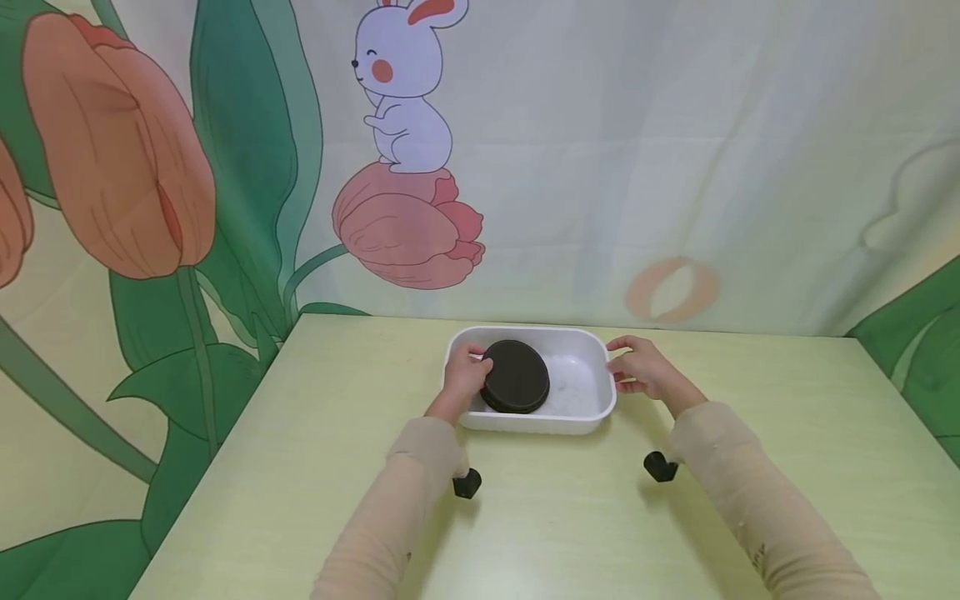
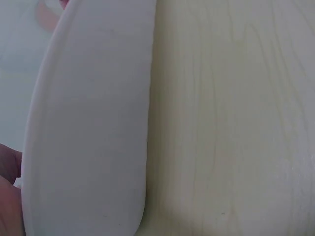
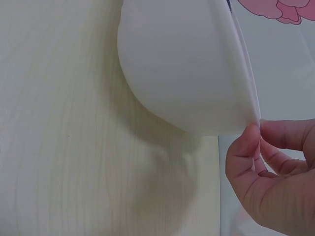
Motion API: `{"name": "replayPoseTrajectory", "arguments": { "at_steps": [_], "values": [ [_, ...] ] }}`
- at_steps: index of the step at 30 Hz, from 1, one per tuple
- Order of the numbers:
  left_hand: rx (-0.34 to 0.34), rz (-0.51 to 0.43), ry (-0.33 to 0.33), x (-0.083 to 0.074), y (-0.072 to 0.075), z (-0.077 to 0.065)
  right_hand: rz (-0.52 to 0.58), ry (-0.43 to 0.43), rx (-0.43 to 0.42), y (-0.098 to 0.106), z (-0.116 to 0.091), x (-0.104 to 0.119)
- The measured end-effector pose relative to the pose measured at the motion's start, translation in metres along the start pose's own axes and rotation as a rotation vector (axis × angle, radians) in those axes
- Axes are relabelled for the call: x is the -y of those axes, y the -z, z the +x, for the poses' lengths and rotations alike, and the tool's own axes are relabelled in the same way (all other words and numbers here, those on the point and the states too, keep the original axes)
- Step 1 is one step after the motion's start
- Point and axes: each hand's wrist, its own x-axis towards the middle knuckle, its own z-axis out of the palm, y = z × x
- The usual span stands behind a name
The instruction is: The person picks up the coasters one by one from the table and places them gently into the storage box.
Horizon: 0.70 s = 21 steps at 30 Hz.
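Observation:
A white rectangular basin point(image 1: 577, 423) with rounded corners stands on the table near its back edge. Inside its left half lies a black round disc-shaped thing point(image 1: 516, 375), thick and with a double edge. My left hand point(image 1: 463, 375) reaches over the front rim and pinches the disc's left edge, thumb on top. In the left wrist view the basin's front wall point(image 2: 98, 118) hides most of that hand, whose fingers point(image 2: 9, 206) show at the left border. My right hand point(image 1: 641, 368) pinches the basin's right rim between thumb and finger, seen closely in the right wrist view.
The pale wood-grain table point(image 1: 555, 517) reaches back to a hanging printed curtain point(image 1: 570, 167) with a rabbit and tulips. Small black pieces point(image 1: 661, 467) show at both wrists, by the beige sleeves point(image 1: 720, 442).

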Motion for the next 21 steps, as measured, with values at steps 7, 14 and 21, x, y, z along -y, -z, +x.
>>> {"name": "replayPoseTrajectory", "arguments": {
  "at_steps": [7, 14, 21],
  "values": [
    [-0.06, 0.256, -0.096, 0.007, -0.002, 0.008, -0.001, 0.007, 0.009, 0.001, -0.002, 0.0],
    [-0.028, 0.38, -0.013, -0.043, 0.016, -0.031, 0.004, 0.011, 0.013, 0.0, -0.003, 0.001],
    [-0.06, 0.484, -0.105, -0.033, 0.013, -0.028, 0.005, 0.012, 0.008, 0.001, -0.001, 0.0]
  ]
}}
